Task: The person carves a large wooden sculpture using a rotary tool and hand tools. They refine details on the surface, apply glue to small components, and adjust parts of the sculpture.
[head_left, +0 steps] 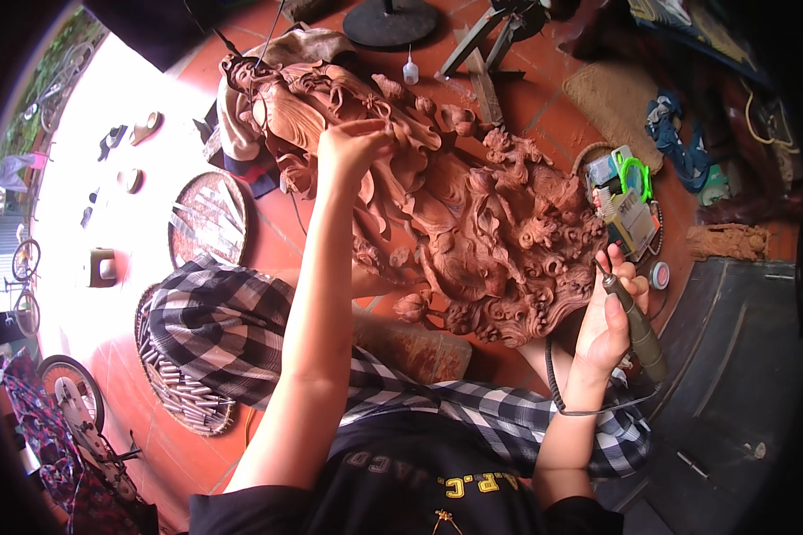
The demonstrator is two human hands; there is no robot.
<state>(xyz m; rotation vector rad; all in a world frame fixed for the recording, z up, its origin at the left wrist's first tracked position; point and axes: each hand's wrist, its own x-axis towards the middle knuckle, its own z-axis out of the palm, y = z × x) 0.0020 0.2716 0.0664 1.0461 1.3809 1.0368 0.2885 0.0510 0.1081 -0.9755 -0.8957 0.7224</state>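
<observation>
A large reddish-brown carved wooden statue (446, 209) lies tilted in front of me, its robed figure's head at the upper left and its knotted, curling base at the right. My left hand (352, 147) is on the middle of the figure, fingers bent against the carved folds and partly hidden. At the right, beside the base, my right hand (611, 316) grips an olive-green rotary carving handpiece (638, 334). Its thin metal tip points up and away from me, apart from the wood. A dark coiled cord (555, 379) hangs by my right wrist.
A basket of metal bits (187, 392) sits left of my checkered-cloth knee. Beyond it is a round tray of flat strips (210, 218). Another basket with boxes and a green ring (633, 178) stands right of the base. A wooden block (410, 343) lies under the statue's near side.
</observation>
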